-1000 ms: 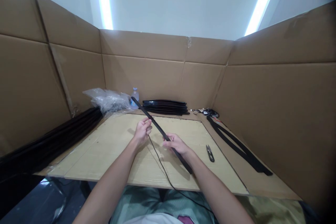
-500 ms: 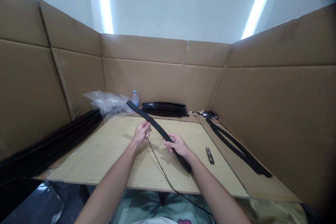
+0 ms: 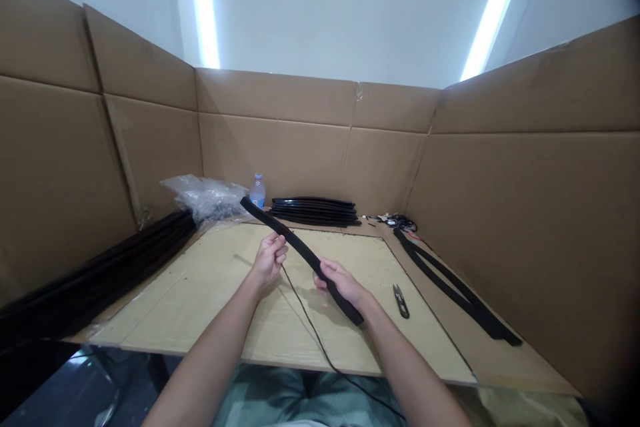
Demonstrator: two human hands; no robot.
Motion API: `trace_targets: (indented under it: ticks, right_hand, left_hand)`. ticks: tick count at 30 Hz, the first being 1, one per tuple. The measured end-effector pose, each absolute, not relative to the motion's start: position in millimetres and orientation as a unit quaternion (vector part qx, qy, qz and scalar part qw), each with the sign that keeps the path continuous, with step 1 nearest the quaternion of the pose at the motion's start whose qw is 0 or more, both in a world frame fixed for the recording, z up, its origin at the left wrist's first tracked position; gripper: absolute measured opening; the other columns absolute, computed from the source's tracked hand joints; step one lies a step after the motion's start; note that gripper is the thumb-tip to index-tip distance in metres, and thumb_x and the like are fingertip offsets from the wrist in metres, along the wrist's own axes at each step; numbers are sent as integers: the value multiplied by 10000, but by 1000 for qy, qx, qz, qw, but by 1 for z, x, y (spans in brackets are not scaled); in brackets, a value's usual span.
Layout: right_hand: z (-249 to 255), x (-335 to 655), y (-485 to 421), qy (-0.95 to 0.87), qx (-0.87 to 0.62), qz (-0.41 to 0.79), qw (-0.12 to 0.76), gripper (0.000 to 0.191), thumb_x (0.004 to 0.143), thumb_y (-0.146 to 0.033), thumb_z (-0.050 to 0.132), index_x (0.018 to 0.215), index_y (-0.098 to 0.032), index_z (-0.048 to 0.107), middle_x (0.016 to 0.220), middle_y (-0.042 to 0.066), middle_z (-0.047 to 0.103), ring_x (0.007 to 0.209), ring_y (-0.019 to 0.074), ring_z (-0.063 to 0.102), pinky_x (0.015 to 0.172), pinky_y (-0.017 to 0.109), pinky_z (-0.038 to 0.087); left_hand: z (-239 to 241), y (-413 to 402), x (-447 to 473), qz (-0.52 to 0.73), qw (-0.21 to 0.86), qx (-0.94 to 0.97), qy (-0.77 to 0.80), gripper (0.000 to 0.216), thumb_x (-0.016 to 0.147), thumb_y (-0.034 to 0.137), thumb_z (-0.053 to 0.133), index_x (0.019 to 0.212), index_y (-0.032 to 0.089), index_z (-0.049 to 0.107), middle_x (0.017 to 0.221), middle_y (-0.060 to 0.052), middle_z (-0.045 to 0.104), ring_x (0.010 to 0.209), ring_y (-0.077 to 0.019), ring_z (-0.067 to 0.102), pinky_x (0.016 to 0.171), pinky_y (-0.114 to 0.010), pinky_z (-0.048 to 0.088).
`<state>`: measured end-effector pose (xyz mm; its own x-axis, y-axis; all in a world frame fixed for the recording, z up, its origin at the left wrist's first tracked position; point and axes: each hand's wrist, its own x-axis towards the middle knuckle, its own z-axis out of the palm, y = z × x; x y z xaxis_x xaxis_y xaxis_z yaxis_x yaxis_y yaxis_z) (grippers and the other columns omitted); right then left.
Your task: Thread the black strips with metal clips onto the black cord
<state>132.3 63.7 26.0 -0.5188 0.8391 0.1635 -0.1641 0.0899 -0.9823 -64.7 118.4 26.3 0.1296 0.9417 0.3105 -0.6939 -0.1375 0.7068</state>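
Note:
A long, slightly curved black strip (image 3: 300,245) is held slantwise above the board, its far end up to the left. My right hand (image 3: 344,282) is closed around its lower half, thumb on top and fingers beneath. My left hand (image 3: 271,257) is closed in a pinch beside the strip's middle. From that hand a thin black cord (image 3: 311,324) runs down over the board's front edge towards my lap. The cord's upper end is hidden in my fingers, and I cannot tell whether they also touch the strip. Small thread snips (image 3: 401,301) lie to the right.
More black strips lie on the right (image 3: 450,285), in a back stack (image 3: 314,211) and in a left pile (image 3: 100,267). Clear plastic bags (image 3: 207,199), a water bottle (image 3: 257,192) and a small black tangle (image 3: 401,222) sit at the back. Cardboard walls (image 3: 275,147) enclose three sides.
The strip has rolled slightly in my right hand, showing a broader face, and the right-hand fingers have shifted on it. My left hand stays in nearly the same pinch.

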Motion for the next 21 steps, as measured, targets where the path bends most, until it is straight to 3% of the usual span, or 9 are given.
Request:
trace_targets:
  ticks: [3, 7, 13, 18, 21]
  right_hand:
    - [28, 132, 62, -605, -250, 643, 399, 454, 822, -570, 505, 991, -155, 583, 528, -45, 425, 481, 111, 391, 534, 245, 365]
    - [29, 135, 65, -639, -268, 590, 415, 388, 808, -504, 557, 962, -153, 614, 521, -42, 462, 494, 107, 400, 541, 225, 331]
    - [26, 139, 71, -676, -327, 491, 441, 437, 815, -510, 538, 578, -147, 591, 531, 1, 515, 508, 110, 413, 533, 240, 313]
    - [23, 141, 74, -657, -331, 531, 421, 347, 774, -489, 611, 818, -147, 654, 553, -36, 502, 484, 92, 376, 493, 226, 269]
    - [25, 141, 73, -647, -326, 552, 413, 336, 777, -473, 613, 837, -145, 653, 552, -33, 506, 494, 95, 397, 509, 226, 290]
  left_hand:
    - [24, 120, -66, 638, 643, 394, 157, 321, 650, 218, 770, 783, 155, 484, 564, 107, 241, 385, -3, 178, 348, -147, 92]
    - [23, 120, -66, 635, 640, 399, 166, 333, 649, 220, 772, 728, 161, 454, 553, 107, 240, 386, -4, 186, 357, -149, 104]
    - [20, 125, -63, 645, 616, 407, 196, 375, 668, 245, 767, 657, 166, 401, 537, 104, 240, 380, -6, 202, 360, -172, 104]
    - [18, 128, -64, 638, 621, 408, 202, 315, 685, 251, 758, 682, 147, 461, 523, 105, 248, 378, -5, 189, 358, -177, 94]
    - [19, 128, -65, 637, 621, 405, 209, 312, 679, 253, 763, 675, 141, 472, 512, 109, 239, 375, -4, 180, 355, -174, 94]
